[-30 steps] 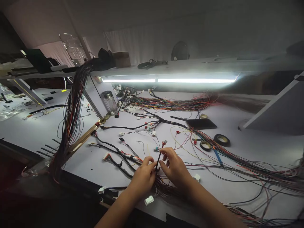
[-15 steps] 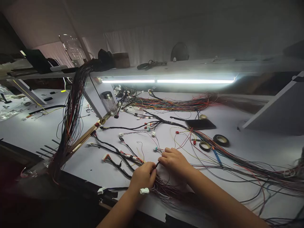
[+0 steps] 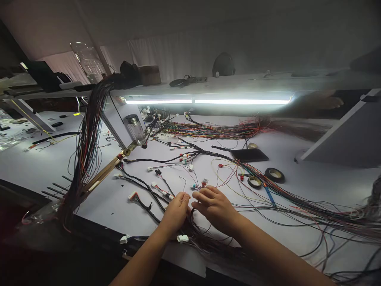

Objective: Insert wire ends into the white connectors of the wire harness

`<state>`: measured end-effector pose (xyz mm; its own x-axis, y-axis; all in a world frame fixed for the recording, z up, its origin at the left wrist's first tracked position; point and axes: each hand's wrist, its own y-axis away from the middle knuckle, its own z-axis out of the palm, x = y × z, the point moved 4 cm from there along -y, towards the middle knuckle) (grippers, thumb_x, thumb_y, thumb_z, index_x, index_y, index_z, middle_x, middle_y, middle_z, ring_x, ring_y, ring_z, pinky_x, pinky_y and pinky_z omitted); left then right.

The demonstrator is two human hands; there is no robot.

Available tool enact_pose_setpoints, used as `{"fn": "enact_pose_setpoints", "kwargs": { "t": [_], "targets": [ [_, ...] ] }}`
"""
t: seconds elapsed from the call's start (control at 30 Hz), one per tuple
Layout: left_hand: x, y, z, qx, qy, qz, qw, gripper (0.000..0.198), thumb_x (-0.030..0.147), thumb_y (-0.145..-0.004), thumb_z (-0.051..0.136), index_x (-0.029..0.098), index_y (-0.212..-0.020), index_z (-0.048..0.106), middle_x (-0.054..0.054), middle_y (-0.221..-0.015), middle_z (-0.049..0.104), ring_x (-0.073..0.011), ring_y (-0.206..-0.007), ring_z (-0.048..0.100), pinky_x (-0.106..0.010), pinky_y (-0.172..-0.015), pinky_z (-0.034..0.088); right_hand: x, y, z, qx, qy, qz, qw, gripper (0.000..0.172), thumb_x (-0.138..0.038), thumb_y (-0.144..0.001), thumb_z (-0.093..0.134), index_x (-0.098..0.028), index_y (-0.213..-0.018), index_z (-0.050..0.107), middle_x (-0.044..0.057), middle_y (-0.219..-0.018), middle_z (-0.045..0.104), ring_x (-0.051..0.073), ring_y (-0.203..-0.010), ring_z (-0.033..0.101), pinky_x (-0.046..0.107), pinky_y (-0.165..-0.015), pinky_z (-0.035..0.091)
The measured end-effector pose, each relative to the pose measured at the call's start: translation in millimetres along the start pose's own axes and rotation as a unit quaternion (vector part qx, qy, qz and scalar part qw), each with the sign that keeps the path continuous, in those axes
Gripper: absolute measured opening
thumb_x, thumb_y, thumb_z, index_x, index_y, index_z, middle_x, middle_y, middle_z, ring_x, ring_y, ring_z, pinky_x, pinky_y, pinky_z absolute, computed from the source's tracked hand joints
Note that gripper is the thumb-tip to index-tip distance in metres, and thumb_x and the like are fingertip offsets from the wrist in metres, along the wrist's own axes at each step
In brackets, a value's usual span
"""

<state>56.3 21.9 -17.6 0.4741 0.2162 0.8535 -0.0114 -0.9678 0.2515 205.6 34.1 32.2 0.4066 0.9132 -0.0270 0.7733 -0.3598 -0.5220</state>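
both hands are meeting over the dark wire bundle [image 3: 205,240] lying at the counter [image 3: 125,198] near edge, the left hand [image 3: 175,212] fingers pinching its strands and the right hand [image 3: 216,206] fingers half-curled, so separating gently seems wisest.

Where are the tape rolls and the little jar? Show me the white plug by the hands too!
Tape rolls [image 3: 274,174]: head view, on the dark ring of the right roll.
Jar [image 3: 135,130]: head view, on its clear glass side.
White plug [image 3: 182,238]: head view, on its white body, beside the left hand [image 3: 175,214].
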Motion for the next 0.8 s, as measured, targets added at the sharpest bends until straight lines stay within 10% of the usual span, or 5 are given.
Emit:
{"fn": "enact_pose_setpoints", "kwargs": {
  "t": [0.33,0.67,0.8],
  "targets": [
    [-4,10,2.0,-0.086,0.017,-0.01,0.996,0.018,0.032,-0.077,0.057,0.016,-0.081,0.065,-0.002,-0.076,0.066,-0.017,-0.07,0.058,-0.026,-0.063,0.043,10,19,18,-0.042,-0.05,0.163,0.984,0.014,-0.009,-0.087,0.049,-0.017,-0.092,0.06,0.007,-0.094,0.063,0.019,-0.086,0.055,0.03,-0.075,0.043],
    [7,12,8.3,-0.079,-0.159,0.037,0.983,0.02,0.026,-0.082,0.05,0.021,-0.086,0.069,-0.003,-0.084,0.07,-0.0191,-0.081,0.063,-0.026,-0.07,0.043,-4,11,14,-0.161,-0.057,0.122,0.978,0.013,-0.011,-0.083,0.055,-0.018,-0.077,0.063,0.005,-0.077,0.065,0.019,-0.072,0.057,0.03,-0.063,0.037],
    [15,17,10.6,-0.06,-0.237,0.055,0.968,0.024,0.026,-0.084,0.048,0.023,-0.079,0.072,-0.006,-0.088,0.071,-0.0235,-0.087,0.064,-0.031,-0.076,0.042,-4,-19,-8,-0.302,-0.074,0.092,0.946,0.019,-0.006,-0.084,0.049,-0.015,-0.084,0.066,0.012,-0.091,0.068,0.026,-0.094,0.058,0.038,-0.077,0.039]
  ]
}}
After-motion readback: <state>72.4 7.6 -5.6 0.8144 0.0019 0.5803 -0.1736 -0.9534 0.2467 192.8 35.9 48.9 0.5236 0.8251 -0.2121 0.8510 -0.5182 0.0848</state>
